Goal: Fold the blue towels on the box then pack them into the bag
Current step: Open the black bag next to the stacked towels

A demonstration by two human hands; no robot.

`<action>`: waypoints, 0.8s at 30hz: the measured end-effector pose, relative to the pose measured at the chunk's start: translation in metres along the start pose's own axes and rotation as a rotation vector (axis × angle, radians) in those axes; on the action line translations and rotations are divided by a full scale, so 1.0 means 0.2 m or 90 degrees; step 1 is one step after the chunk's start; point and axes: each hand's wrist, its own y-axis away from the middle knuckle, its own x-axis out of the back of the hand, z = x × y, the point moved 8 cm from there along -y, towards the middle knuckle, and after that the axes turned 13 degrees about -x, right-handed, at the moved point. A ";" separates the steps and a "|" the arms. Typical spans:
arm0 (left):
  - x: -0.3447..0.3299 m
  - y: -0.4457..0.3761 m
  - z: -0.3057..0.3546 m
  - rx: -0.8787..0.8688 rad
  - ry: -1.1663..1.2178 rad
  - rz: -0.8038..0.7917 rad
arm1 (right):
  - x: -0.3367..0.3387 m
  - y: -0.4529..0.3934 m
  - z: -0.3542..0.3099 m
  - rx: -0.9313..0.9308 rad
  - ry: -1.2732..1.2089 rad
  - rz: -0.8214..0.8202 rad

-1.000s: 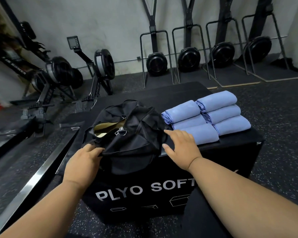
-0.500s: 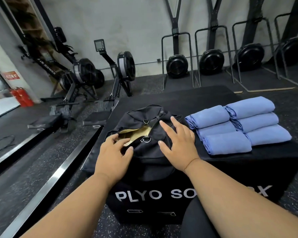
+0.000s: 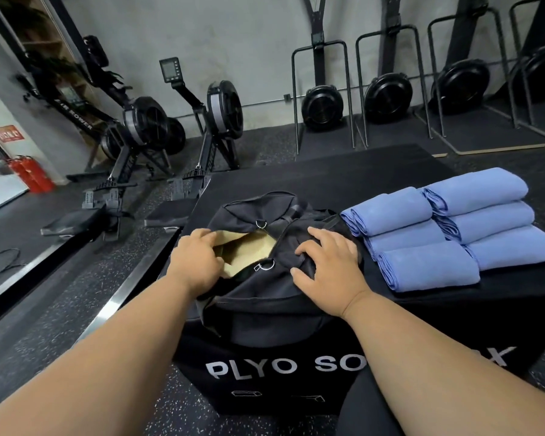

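at the far left, rowing machines point(image 3: 145, 127) stood on the gym floor, nothing to do with my job. closer in, my left hand point(image 3: 195, 262) sat at the left lip of the black bag point(image 3: 265, 297), its fingers point(image 3: 206, 236) curled over the edge and holding the fabric back, so the tan lining showed through the gap. my right hand point(image 3: 331, 269) lay on the right side of the opening, fingers point(image 3: 321, 236) spread and bent, bunching the black cloth under them. the bag rested on the left part of the black box point(image 3: 453, 325), which bore white lettering on its front. just beside the bag to the right, six blue towels point(image 3: 453, 234) lay folded in two neat rows on the box top, none inside the bag yet. i judged the folding done and the packing just starting: i was widening the mouth. next, one hand would need to keep the opening spread while the other reached right for the nearest towel.
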 end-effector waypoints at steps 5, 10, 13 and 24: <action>0.16 -0.03 0.01 0.016 0.208 0.170 | 0.04 0.01 0.05 0.015 -0.039 0.026; 0.18 -0.03 0.03 0.047 0.331 0.151 | 0.11 0.05 0.06 0.030 -0.067 0.033; 0.17 -0.02 0.05 0.049 0.324 0.126 | 0.15 0.08 0.06 0.036 -0.071 0.029; 0.18 0.02 0.08 0.058 0.303 0.133 | 0.32 0.15 0.21 -0.051 -0.063 0.029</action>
